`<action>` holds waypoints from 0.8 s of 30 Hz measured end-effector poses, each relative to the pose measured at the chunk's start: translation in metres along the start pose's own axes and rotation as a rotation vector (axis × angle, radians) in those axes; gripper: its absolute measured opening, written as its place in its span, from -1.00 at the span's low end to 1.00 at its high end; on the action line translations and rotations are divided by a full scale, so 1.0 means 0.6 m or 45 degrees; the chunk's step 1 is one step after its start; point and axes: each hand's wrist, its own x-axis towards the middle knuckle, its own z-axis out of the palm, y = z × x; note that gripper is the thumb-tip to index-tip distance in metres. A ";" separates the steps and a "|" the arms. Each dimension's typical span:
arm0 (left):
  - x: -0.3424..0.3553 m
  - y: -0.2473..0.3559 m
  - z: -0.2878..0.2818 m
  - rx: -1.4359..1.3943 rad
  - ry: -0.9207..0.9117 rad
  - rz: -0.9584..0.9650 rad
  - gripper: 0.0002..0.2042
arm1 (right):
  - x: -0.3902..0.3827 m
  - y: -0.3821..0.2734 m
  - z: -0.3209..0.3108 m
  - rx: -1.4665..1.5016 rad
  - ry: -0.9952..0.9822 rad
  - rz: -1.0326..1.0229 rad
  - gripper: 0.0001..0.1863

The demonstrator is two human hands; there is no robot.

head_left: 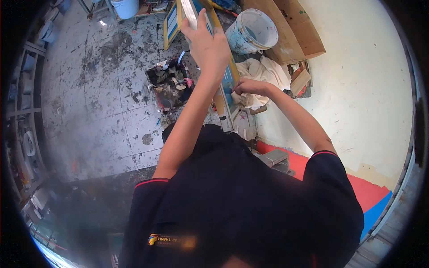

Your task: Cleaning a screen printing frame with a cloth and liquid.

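My left hand [208, 49] reaches up and is closed on a long pale bar [189, 14], whose far end runs out of view at the top. Beside and behind it stands a yellow-edged frame [167, 35] with a blue and white panel. A blue surface with a pale edge [228, 76] continues down past my left wrist. Close to that surface, my right hand [251, 87] has its fingers curled together; what they hold, if anything, is hidden. Crumpled cream cloth [267, 73] lies behind and under the right hand.
A paint-stained white bucket [252, 32] stands beyond the cloth, next to a cardboard box [286, 42]. A tray of dirty scraps [172, 85] sits left of my left arm on the stained tile floor [105, 94]. A cream wall [362, 89] rises at the right.
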 end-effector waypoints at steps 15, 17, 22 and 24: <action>-0.001 0.015 0.012 0.025 -0.066 -0.009 -0.37 | -0.070 -0.037 -0.016 0.484 -0.133 -0.130 -0.70; 0.000 0.013 0.014 0.034 -0.059 -0.017 -0.38 | -0.073 -0.028 -0.030 0.684 -0.373 -0.303 -0.72; 0.006 0.009 0.016 0.034 -0.057 -0.036 -0.38 | -0.122 -0.016 -0.067 0.844 -0.297 -0.523 -0.75; 0.004 0.016 0.013 0.008 -0.086 -0.096 -0.38 | -0.145 -0.014 -0.087 0.903 -0.254 -0.585 -0.74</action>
